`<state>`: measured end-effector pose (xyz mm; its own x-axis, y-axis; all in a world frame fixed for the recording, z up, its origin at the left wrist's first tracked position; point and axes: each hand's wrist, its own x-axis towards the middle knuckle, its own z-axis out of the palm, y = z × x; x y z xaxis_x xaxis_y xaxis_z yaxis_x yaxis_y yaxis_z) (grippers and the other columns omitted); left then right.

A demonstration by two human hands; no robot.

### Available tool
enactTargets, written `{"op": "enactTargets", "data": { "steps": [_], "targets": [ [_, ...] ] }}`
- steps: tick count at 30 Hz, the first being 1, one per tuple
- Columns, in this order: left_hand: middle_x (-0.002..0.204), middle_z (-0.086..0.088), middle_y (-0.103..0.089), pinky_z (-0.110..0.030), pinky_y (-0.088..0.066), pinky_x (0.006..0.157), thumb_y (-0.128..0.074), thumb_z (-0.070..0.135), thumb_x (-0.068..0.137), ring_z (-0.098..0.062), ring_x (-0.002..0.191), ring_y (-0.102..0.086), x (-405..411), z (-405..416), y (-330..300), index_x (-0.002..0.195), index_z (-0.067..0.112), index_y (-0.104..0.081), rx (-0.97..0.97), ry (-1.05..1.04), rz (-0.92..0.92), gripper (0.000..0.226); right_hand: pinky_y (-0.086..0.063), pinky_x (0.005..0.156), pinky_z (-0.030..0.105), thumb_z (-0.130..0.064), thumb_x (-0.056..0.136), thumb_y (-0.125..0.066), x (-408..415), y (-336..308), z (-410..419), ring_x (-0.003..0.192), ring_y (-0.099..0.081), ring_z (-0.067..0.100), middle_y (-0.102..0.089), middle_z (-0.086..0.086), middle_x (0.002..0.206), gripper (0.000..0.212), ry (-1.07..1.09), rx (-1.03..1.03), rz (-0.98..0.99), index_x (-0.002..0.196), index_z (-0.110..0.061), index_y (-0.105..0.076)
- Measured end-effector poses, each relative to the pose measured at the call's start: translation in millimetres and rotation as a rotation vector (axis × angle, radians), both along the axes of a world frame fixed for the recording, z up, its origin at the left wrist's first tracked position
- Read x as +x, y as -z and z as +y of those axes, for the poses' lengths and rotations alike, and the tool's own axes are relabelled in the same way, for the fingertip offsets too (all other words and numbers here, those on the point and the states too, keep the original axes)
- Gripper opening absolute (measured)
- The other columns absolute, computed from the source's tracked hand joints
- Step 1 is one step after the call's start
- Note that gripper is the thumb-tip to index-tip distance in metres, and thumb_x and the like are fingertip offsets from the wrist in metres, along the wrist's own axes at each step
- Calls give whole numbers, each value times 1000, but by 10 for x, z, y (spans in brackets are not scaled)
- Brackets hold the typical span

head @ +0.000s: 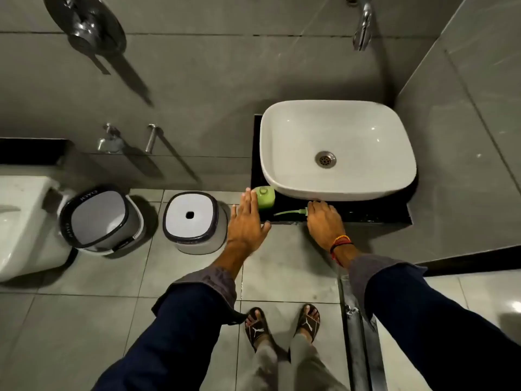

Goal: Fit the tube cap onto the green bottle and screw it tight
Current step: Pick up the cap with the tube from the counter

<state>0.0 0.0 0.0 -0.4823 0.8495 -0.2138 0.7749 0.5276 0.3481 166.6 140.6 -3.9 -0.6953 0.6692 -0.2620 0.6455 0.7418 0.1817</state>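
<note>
The green bottle point(266, 197) stands upright on the black counter point(366, 214), at its left end beside the basin. Its tube cap point(291, 212), a green pump head with a thin pale tube, lies flat on the counter just right of the bottle. My left hand point(245, 221) is spread flat with fingers apart, its fingertips beside the bottle's left side. My right hand point(324, 220) rests palm down over the right end of the cap; whether its fingers grip the cap is hidden.
A white basin point(338, 149) with a metal drain fills most of the counter, a tap point(362, 26) above it. On the tiled floor to the left stand a bin point(101, 218) and a stool point(194, 218), with a toilet point(22, 221) at far left.
</note>
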Motion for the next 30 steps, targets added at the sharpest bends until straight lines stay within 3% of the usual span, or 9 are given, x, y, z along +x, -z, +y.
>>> {"op": "enactTargets", "data": {
  "steps": [9,13,20,26,30],
  "targets": [
    [172,-5,8,-50,-14,128,-50,53,98,-24,159,1,-177,74,195,162,12,5,-6,40,30,94,-39,111,42,-13,101,-45,48,319,99,127,-51,30,-58,11,137,46,49,-14,5,147,-7,-40],
    [172,-2,9,-50,-12,129,-50,53,98,-23,159,4,-199,71,252,162,14,7,17,55,34,94,-40,104,42,-20,104,-45,38,338,95,128,-48,29,-57,8,136,47,72,-25,9,149,-12,-37],
    [172,-1,6,-49,-12,127,-51,52,97,-23,159,1,-256,90,266,163,15,5,23,66,17,93,-43,93,43,-22,102,-47,127,283,83,118,-53,29,-64,4,122,29,40,-12,95,129,-17,-55],
    [172,-3,4,-51,-15,128,-51,43,98,-24,159,-1,-263,109,204,163,14,3,11,63,-7,89,-47,90,42,-20,82,-75,308,165,-7,108,-63,28,-70,5,105,26,1,-181,558,106,-12,-70],
    [172,-4,4,-52,-17,127,-50,35,100,-25,159,-2,-274,140,143,163,13,2,-7,67,-5,84,-51,85,42,-13,76,-80,266,-45,-5,96,-62,22,-71,2,94,20,137,-371,802,94,-12,-70]
  ]
}}
